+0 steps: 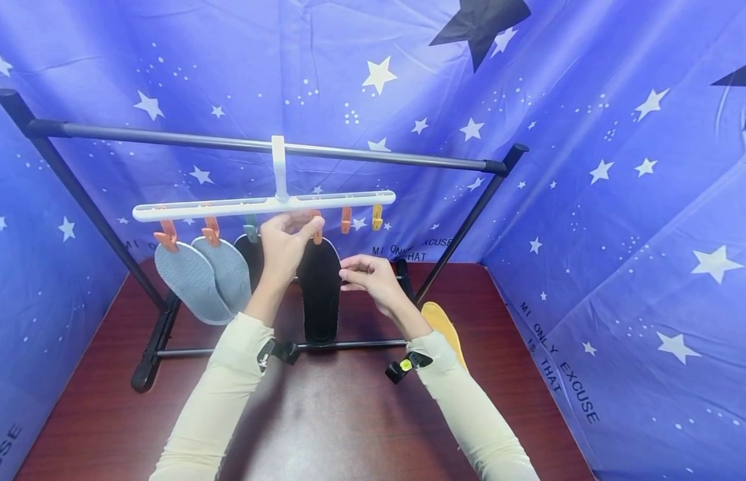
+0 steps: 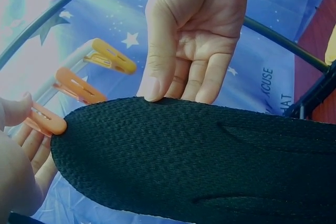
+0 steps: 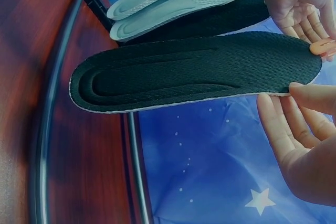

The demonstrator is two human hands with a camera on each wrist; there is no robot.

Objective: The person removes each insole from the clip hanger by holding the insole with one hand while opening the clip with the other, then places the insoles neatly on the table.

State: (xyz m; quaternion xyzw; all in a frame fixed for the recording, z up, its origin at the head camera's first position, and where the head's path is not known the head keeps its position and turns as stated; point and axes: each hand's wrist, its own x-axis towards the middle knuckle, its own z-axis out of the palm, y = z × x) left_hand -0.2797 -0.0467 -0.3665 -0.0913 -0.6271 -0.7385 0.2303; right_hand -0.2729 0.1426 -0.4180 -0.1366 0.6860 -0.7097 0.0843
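A black insole point(image 1: 320, 294) hangs toe up, its tip in the jaws of an orange clip point(image 2: 48, 119) on a white hanger point(image 1: 228, 207). My left hand point(image 1: 282, 248) pinches that clip, thumb on its handle. With thumb and fingers my right hand point(image 1: 375, 280) pinches the edge of the black insole near the toe, as the right wrist view also shows. Left of these, two grey insoles point(image 1: 186, 284) hang from orange clips. Another black insole point(image 3: 210, 22) hangs beneath a green clip point(image 1: 250, 230), partly hidden behind my left hand in the head view.
The hanger hooks over the top bar of a black rack point(image 1: 186, 138) on a reddish-brown table point(image 1: 348, 421). An orange clip point(image 1: 346, 220) and a yellow clip point(image 1: 377, 217) hang at right. A yellow insole point(image 1: 443, 327) lies behind my right forearm. Blue star-patterned cloth surrounds the table.
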